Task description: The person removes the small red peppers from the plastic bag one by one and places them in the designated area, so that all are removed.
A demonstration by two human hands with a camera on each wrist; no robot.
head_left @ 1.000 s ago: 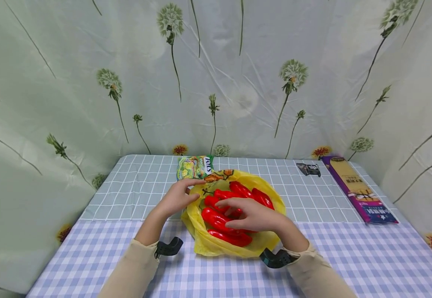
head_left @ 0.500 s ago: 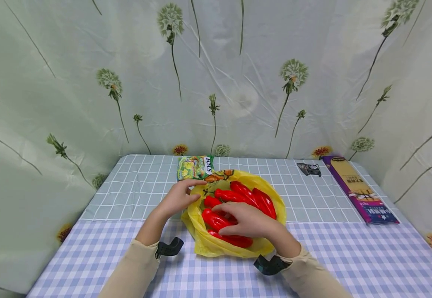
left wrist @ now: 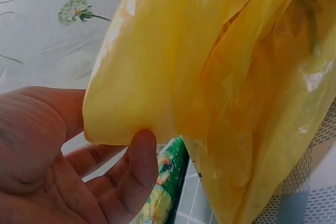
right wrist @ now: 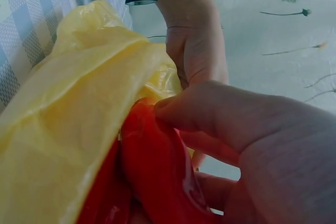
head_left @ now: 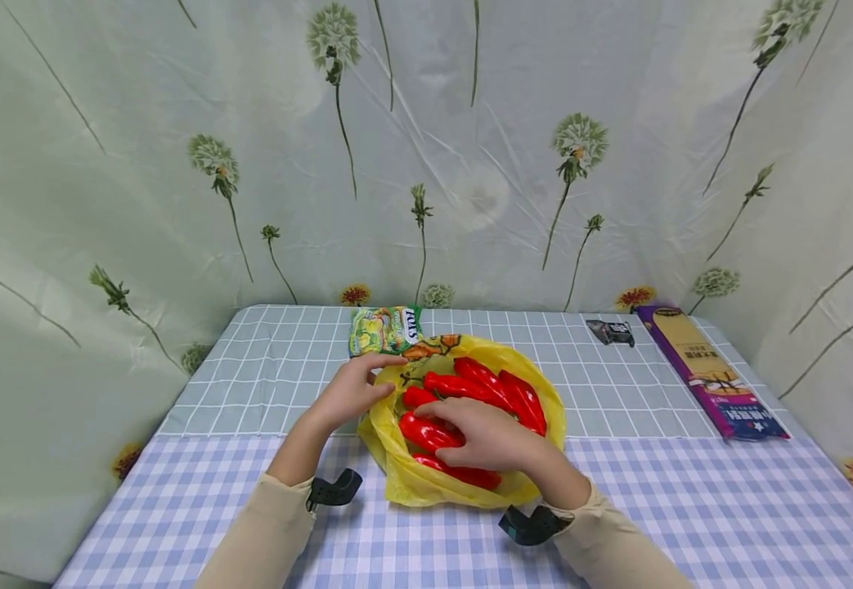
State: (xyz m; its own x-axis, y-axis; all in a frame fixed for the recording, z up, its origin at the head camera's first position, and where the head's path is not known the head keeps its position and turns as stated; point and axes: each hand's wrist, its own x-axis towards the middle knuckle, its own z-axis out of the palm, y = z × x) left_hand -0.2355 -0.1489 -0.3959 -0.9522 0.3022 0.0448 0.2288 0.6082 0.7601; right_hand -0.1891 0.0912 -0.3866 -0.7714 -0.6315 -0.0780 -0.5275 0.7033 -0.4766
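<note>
So the yellow plastic bag (head_left: 463, 487) sits pretty much mid-table, right where the grey grid cloth (head_left: 264, 368) meets the blue gingham cloth (head_left: 691, 523), mouth spread wide w/ a heap of red peppers (head_left: 485, 384) inside. Left hand (head_left: 348, 393) is pinching the bag's left rim; in the left wrist cam the thumb (left wrist: 137, 166) is pressed under a fold of the yellow film, fingers on the other side, prob to hold the mouth open and stop the whole thing sliding. Right hand (head_left: 488, 438) is down in the pile, fingers curled round one pepper (head_left: 426, 431) near the front; right wrist view shows the thumb on top of the glossy red skin and the pepper lying against the bag's wall, so imo it's a proper grip, not just a touch. Edges: the bag's rim stands low all round, floppy, so lifting straight up looks unobstructed. A green snack packet (head_left: 385, 329) is touching or just behind the bag's far rim, close to the left fingertips. Plenty of free cloth to the right of the bag; a small dark packet (head_left: 610, 333) and a long purple box (head_left: 709, 372) lie well apart, by the far right edge. Flowered sheet (head_left: 176, 164) walls in three sides, so the open room is mostly toward the person.
</note>
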